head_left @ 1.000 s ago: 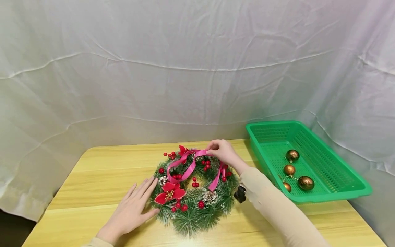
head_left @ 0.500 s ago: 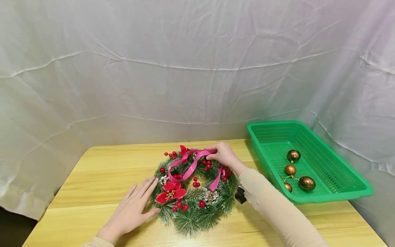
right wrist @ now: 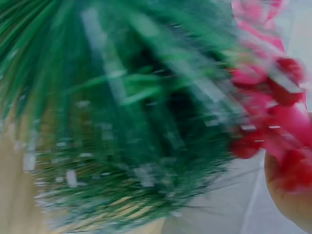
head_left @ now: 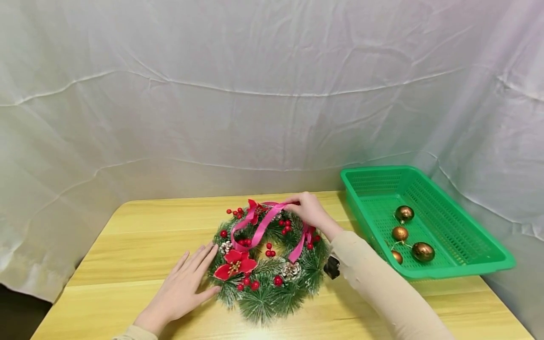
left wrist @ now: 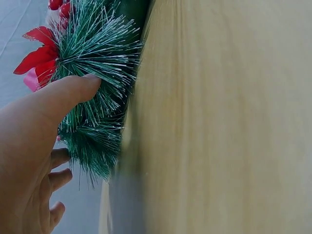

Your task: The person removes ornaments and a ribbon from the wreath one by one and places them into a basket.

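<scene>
A green wreath [head_left: 259,302] with red berries, pine cones and a red flower [head_left: 235,265] lies on the table. Its left edge is touched by my left hand [head_left: 180,288], fingers straight and spread; the left wrist view shows the thumb [left wrist: 73,92] against the needles. At the wreath's far right side, my right hand [head_left: 312,211] pinches a pink ribbon [head_left: 263,228] between thumb and fingers. The ribbon loops over the wreath, one end hanging down on the right. Blurred needles and berries fill most of the right wrist view, with only a bit of that hand showing.
To the right stands a green plastic basket [head_left: 463,273] holding several brown and copper baubles [head_left: 422,252]. A pale cloth [head_left: 238,118] hangs behind the wooden table [head_left: 140,245]. A black strap piece [head_left: 331,267] sits at the right wrist.
My right hand dips slightly, then rises again with the ribbon, whose loop at the top is pulled up a little. My left hand stays in place.
</scene>
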Demonstrator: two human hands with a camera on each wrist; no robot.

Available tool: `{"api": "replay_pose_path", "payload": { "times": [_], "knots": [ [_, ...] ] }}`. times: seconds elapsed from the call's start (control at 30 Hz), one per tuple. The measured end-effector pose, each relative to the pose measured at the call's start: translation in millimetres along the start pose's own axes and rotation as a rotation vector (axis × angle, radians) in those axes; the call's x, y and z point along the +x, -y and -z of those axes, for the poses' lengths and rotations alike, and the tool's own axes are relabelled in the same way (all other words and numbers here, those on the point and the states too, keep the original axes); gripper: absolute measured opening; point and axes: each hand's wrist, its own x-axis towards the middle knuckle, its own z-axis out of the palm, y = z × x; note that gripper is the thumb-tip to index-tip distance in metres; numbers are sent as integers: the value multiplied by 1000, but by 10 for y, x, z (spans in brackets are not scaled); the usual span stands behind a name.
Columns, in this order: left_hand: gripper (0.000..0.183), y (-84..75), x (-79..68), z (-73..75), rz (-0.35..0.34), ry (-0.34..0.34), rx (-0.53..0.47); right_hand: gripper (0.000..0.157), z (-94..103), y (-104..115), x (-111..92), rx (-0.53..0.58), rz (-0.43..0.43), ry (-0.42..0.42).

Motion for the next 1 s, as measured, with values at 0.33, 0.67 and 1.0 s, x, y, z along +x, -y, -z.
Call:
{"api": "replay_pose_path", "payload": {
  "times": [0.33, 0.67, 1.0],
  "knots": [
    [91, 0, 2, 6, 0, 2, 5, 17, 294, 271, -49, 407, -90, -22],
    [91, -4, -6, 15, 3, 4, 0, 21, 696, 517, -118, 560, -84, -65],
    [91, 5, -1, -7, -6, -12, 1, 27, 1148, 519, -245, 515, -50, -201]
  ]
}}
